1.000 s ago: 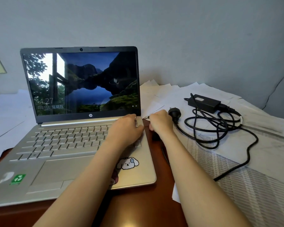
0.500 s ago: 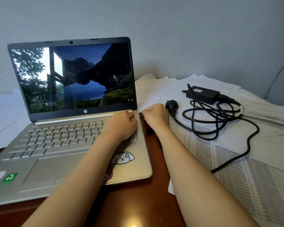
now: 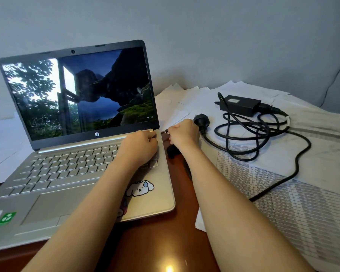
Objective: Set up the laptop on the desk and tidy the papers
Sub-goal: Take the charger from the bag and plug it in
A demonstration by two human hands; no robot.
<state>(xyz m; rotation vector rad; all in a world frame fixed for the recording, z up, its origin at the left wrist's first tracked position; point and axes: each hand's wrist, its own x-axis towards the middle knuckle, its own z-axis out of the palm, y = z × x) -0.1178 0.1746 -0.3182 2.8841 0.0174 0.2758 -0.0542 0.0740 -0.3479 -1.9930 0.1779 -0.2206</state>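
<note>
A silver laptop (image 3: 67, 169) stands open on the brown desk (image 3: 165, 242), its screen lit with a landscape picture. My left hand (image 3: 139, 146) lies on the right rear corner of its keyboard deck, with the fingers curled over the edge. Just right of that corner, my right hand (image 3: 184, 134) pinches the charger's small connector (image 3: 164, 131), whose tip points at the laptop's side. The black power brick (image 3: 239, 105), wall plug (image 3: 201, 120) and coiled cable (image 3: 243, 138) lie on loose papers (image 3: 302, 203) to the right.
White sheets and printed tables are spread over the desk's right half up to the grey wall. More white paper (image 3: 0, 138) lies left of the laptop. A strip of bare desk runs between the laptop and the papers.
The view has shifted a little to the right and down. Both hands stay at the laptop's right rear corner, and my right hand still holds the connector beside it.
</note>
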